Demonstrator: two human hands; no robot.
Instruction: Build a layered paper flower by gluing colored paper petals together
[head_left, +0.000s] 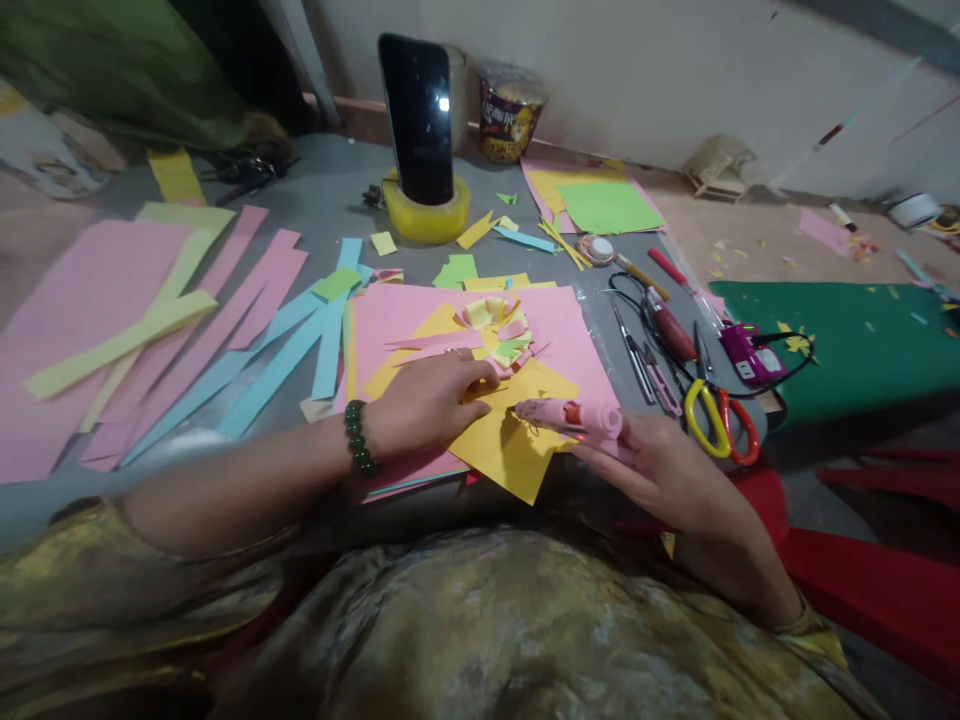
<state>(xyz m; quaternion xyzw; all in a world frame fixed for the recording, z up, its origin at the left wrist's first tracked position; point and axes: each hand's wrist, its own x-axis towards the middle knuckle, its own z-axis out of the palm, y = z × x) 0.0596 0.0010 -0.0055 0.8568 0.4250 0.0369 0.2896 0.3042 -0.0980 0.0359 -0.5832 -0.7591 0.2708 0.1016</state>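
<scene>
My right hand (pixel 660 465) grips a pink glue gun (pixel 581 418), its dark nozzle pointing left, close over a yellow sheet of paper (pixel 536 465). Whether the nozzle touches the sheet I cannot tell. Laid on the papers, my left hand (pixel 431 400) has thumb and index finger apart near the nozzle; its other fingers are partly hidden. Just beyond it, curled paper pieces (pixel 491 315) in yellow, pink and green form a rough ring. Beneath everything lies a stack of pink sheets (pixel 559 325).
Pink sheets (pixel 82 300) and blue strips (pixel 277 355) spread to the left. A phone (pixel 420 120) stands upright in a tape roll (pixel 431 215), beside a noodle cup (pixel 510 115). Scissors (pixel 709 415), a cutter (pixel 634 350) and a purple power adapter (pixel 750 352) lie at right.
</scene>
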